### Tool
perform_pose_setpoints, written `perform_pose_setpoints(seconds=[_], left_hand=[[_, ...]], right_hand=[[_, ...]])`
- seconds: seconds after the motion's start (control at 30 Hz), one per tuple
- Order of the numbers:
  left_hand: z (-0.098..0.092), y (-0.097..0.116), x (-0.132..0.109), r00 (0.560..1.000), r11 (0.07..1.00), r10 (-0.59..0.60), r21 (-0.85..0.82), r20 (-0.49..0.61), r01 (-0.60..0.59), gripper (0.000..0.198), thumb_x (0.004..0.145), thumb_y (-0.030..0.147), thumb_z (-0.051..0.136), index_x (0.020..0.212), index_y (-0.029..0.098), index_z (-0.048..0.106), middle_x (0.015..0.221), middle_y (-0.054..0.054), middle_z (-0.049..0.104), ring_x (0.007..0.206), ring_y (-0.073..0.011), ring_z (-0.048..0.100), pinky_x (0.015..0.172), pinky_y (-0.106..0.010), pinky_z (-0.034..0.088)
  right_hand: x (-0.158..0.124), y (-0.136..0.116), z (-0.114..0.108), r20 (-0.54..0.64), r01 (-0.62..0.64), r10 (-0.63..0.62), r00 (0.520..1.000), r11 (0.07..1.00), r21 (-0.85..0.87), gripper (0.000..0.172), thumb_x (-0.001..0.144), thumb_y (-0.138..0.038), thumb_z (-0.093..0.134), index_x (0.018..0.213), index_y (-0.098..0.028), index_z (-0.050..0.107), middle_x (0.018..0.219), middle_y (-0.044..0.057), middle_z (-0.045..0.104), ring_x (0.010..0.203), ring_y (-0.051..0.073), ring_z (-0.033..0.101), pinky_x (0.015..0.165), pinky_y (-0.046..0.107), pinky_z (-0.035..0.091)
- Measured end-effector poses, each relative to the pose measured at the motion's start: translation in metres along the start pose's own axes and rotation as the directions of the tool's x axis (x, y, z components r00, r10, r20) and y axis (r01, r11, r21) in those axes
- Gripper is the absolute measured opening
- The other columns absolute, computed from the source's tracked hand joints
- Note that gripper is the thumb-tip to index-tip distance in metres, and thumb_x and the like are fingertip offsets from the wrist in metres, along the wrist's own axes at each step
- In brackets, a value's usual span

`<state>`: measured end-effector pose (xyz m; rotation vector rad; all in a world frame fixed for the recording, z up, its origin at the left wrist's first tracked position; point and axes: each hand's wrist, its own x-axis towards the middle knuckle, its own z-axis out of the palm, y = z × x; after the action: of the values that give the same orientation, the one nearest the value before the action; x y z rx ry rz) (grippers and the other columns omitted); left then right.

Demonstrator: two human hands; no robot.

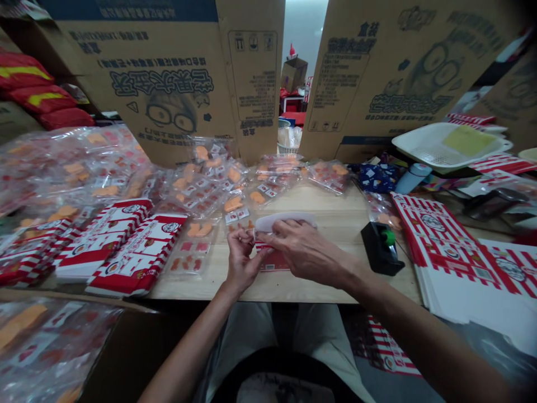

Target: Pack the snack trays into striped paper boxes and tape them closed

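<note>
A small red and white striped carton with a raised white flap is at the table's front edge, between my hands. My left hand pinches the carton's left end with thumb and fingers. Over its top lies my right hand, fingers closed on the white flap and reaching toward the left end. Part of the carton is hidden under my hands. A clear packet of orange and red pieces lies left of my left hand. To the right of my right hand stands a black tape dispenser with green tape.
Flat striped cartons are stacked at the left, more striped sheets at the right. Clear packets are heaped along the back and left. Tall cardboard stands behind. A white basket and a blue bottle are at the right rear.
</note>
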<state>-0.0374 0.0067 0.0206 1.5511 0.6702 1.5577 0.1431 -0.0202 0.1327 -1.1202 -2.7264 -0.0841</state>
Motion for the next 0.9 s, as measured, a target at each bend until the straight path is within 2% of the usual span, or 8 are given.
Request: perform_pose_setpoints(seconds=[0.17,0.33,0.47,0.5,0.57,0.63,0.8,0.9], left_hand=[[-0.008,-0.013,-0.008,0.984,0.964,0.177,0.202,0.004,-0.174,0.043,0.089,0.029,0.074,0.112,0.027,0.038,0.105,0.0,0.052,0.095,-0.0128,0.064,0.08,-0.026,0.057],[-0.02,-0.034,-0.023,0.976,0.87,0.207,0.445,0.062,-0.213,0.045,0.093,0.033,0.067,0.128,0.026,0.041,0.12,-0.01,0.056,0.106,-0.0209,0.066,0.083,-0.032,0.058],[-0.022,-0.032,-0.016,0.955,0.802,0.255,0.52,0.149,-0.295,0.04,0.096,0.028,0.064,0.133,0.025,0.047,0.123,-0.011,0.064,0.11,-0.0228,0.068,0.087,-0.033,0.058],[-0.021,-0.028,-0.012,0.946,0.785,0.275,0.529,0.17,-0.323,0.041,0.095,0.025,0.065,0.133,0.025,0.048,0.122,-0.01,0.065,0.109,-0.0222,0.069,0.087,-0.032,0.058],[-0.019,-0.022,-0.002,0.928,0.754,0.315,0.541,0.2,-0.373,0.043,0.094,0.022,0.067,0.133,0.025,0.051,0.12,-0.008,0.068,0.104,-0.0202,0.07,0.082,-0.029,0.058],[-0.018,-0.018,0.006,0.92,0.74,0.329,0.546,0.214,-0.392,0.041,0.094,0.022,0.068,0.132,0.023,0.054,0.117,-0.008,0.07,0.1,-0.0192,0.071,0.079,-0.028,0.058],[-0.015,-0.017,0.022,0.924,0.785,0.283,0.491,0.258,-0.378,0.028,0.095,0.027,0.066,0.122,0.021,0.062,0.109,-0.008,0.072,0.099,-0.0191,0.07,0.082,-0.029,0.057],[-0.012,-0.01,0.029,0.939,0.824,0.255,0.456,0.231,-0.336,0.02,0.1,0.027,0.056,0.116,0.019,0.066,0.102,-0.007,0.072,0.094,-0.0172,0.069,0.082,-0.028,0.056]], right_hand=[[-0.002,0.01,-0.004,0.048,0.102,-0.099,0.994,0.992,-0.07,0.053,0.091,-0.007,0.052,0.142,-0.02,0.05,0.116,0.012,0.063,0.088,0.022,0.06,0.063,0.03,0.04],[-0.006,0.016,-0.002,0.054,0.142,-0.14,0.989,0.989,-0.037,0.054,0.093,-0.008,0.051,0.143,-0.026,0.05,0.113,0.01,0.064,0.088,0.021,0.059,0.066,0.029,0.043],[-0.022,0.019,-0.008,-0.212,0.089,-0.066,0.975,0.991,0.101,0.047,0.093,-0.008,0.051,0.135,-0.025,0.058,0.123,0.013,0.062,0.111,0.026,0.059,0.092,0.04,0.048],[-0.03,0.021,-0.008,-0.361,0.03,0.039,0.932,0.983,0.182,0.044,0.094,-0.009,0.048,0.133,-0.025,0.06,0.125,0.012,0.063,0.116,0.026,0.058,0.099,0.043,0.046],[-0.047,0.028,-0.001,-0.583,-0.126,0.356,0.73,0.909,0.398,0.039,0.097,-0.011,0.044,0.127,-0.026,0.063,0.121,0.008,0.066,0.115,0.024,0.06,0.102,0.043,0.046],[-0.063,0.035,0.015,-0.579,-0.213,0.595,0.557,0.776,0.593,0.032,0.098,-0.016,0.046,0.121,-0.025,0.065,0.115,0.006,0.068,0.109,0.023,0.063,0.099,0.041,0.049],[-0.066,0.036,0.07,-0.433,-0.088,0.604,0.669,0.643,0.761,0.046,0.099,-0.028,0.05,0.145,-0.023,0.049,0.144,0.009,0.057,0.128,0.025,0.057,0.109,0.044,0.047],[-0.056,0.028,0.087,-0.503,-0.051,0.63,0.592,0.652,0.757,0.047,0.102,-0.029,0.046,0.149,-0.024,0.044,0.139,0.011,0.061,0.121,0.023,0.063,0.104,0.042,0.052]])
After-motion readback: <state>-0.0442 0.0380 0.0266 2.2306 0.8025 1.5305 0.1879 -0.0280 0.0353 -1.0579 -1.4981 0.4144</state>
